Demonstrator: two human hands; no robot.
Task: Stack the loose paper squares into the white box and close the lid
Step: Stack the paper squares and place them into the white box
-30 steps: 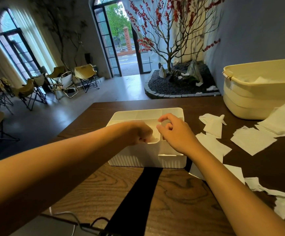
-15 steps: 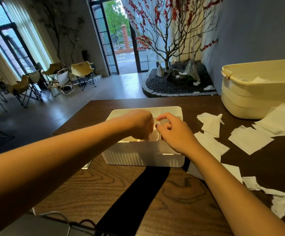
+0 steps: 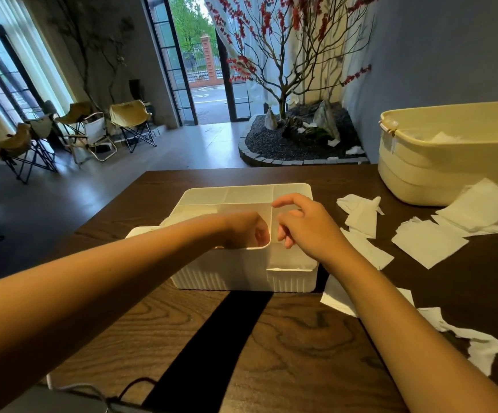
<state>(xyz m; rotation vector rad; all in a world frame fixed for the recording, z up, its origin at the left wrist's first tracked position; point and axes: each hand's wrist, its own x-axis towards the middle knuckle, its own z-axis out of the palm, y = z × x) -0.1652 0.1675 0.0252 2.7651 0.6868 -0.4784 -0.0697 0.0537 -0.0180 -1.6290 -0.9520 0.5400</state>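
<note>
A person's left hand (image 3: 246,231) curls over a white compartment tray (image 3: 242,195) seated on the ribbed white box (image 3: 242,275) at the middle of a dark wooden table (image 3: 271,338); whether it grips the tray's front rim cannot be told. The right hand (image 3: 304,228) hovers beside it, fingers loosely bent, holding nothing. Loose paper squares (image 3: 429,247) lie scattered to the right, near a cream tub (image 3: 450,165).

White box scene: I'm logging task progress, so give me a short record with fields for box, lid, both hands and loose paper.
box: white box on the dark wooden table
lid: raised, not closed
left hand: at the lid's oval opening; grip unclear
right hand: over the box's right part, fingers loosely curled, holding nothing
loose paper: paper squares lie right of the box
</note>
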